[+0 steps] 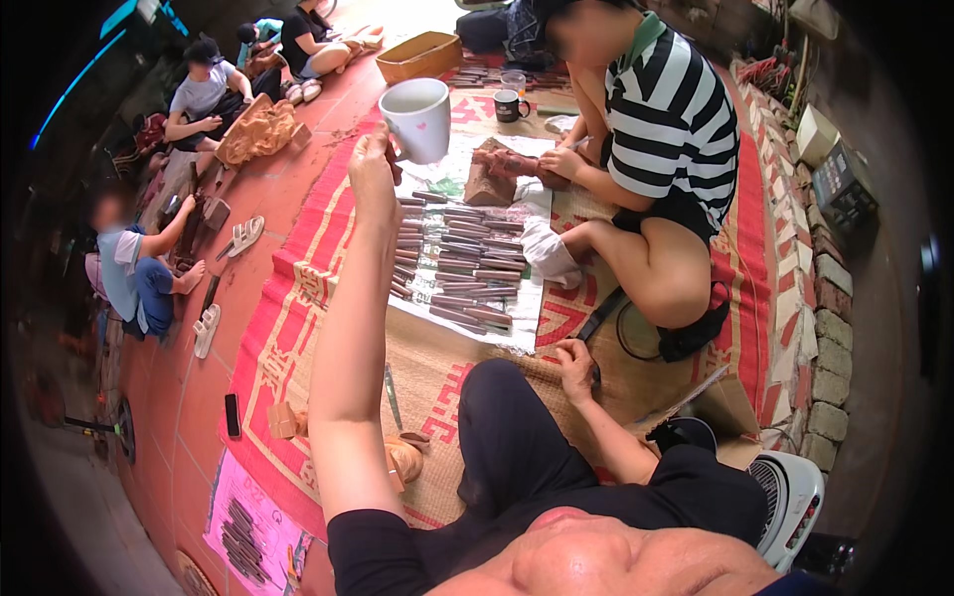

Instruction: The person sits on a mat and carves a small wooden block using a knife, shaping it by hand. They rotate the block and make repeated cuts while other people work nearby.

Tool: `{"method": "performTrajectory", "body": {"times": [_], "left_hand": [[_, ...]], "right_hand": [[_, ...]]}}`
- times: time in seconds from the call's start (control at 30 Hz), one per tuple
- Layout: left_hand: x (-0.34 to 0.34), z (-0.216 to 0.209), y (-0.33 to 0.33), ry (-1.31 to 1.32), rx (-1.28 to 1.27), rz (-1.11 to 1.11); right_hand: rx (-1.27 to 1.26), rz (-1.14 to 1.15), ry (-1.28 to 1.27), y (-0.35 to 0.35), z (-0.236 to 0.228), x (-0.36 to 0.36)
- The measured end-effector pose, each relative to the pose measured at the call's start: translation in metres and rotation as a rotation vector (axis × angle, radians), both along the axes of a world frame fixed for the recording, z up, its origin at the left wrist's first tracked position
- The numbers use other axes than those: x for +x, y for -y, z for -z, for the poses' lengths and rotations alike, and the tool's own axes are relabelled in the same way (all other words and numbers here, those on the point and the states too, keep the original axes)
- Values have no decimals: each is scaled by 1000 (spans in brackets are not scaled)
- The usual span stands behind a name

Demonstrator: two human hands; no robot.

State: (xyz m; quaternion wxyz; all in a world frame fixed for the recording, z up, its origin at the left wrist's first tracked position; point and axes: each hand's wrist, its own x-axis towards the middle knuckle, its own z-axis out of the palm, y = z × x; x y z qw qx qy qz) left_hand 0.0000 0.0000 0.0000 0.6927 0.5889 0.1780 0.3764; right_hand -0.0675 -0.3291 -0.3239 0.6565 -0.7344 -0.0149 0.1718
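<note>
My left hand (374, 171) is raised at the end of an outstretched arm, its fingers closed on the handle of a white mug (416, 121) with a small pink heart. The mug hangs in the air above the mat, and what is inside it cannot be seen. Low by my bent knee, my right hand (574, 372) is empty, its fingers loosely bent and apart. Beyond it, rows of carving tools (467, 258) with brown handles lie on a white cloth (527, 328). A brown wooden block (491, 183) stands at the cloth's far side.
Across the mat (417, 348), a person in a striped shirt (666, 119) works on a reddish-brown carving (517, 164). A black mug (510, 105) stands beyond. To my left are a phone (233, 415) and more tools (241, 541) on pink paper; a white fan (790, 502) is at my right.
</note>
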Motion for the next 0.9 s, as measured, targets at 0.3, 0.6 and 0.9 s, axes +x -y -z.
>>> {"method": "performTrajectory", "body": {"times": [0.3, 0.6, 0.9], "left_hand": [[48, 15, 1, -3, -69, -59], [81, 28, 4, 25, -98, -70], [142, 39, -11, 13, -104, -59]], "right_hand": [[-458, 51, 482, 21, 48, -11], [-916, 246, 525, -12, 70, 84], [-1156, 155, 654, -24, 75, 98]]}}
